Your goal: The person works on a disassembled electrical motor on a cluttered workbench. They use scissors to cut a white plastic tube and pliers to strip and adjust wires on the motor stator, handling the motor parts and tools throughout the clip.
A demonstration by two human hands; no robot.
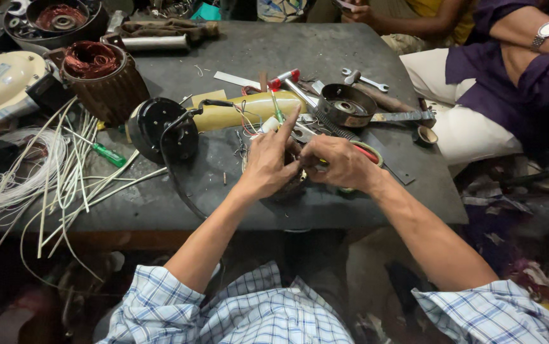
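Cluttered workshop, dark grey desk [325, 48] with a second person seated at its far right corner. Left hand [268, 162] lay on a small wound motor coil [290, 186] near the desk's front edge, index finger stretched out straight, other fingers curled over the coil; grip looked like a loose hold on its top. Right hand [338, 162] clenched around the same coil from the right side, fingertips buried between the two hands, so exact pinch point couldn't be told. Coil mostly hidden under both hands.

Just behind the hands: thin red and white wires [246, 121], a yellowish motor housing [249, 111] lying on its side, a black round cap [160, 130] to its left. Behind right hand: round metal bearing plate [349, 104], a spanner [366, 79], a red-handled tool [284, 79]. Far left: large copper-wound stator [99, 79], green screwdriver [110, 155], bundle of white sleeving strands [64, 172] hanging off the desk edge.
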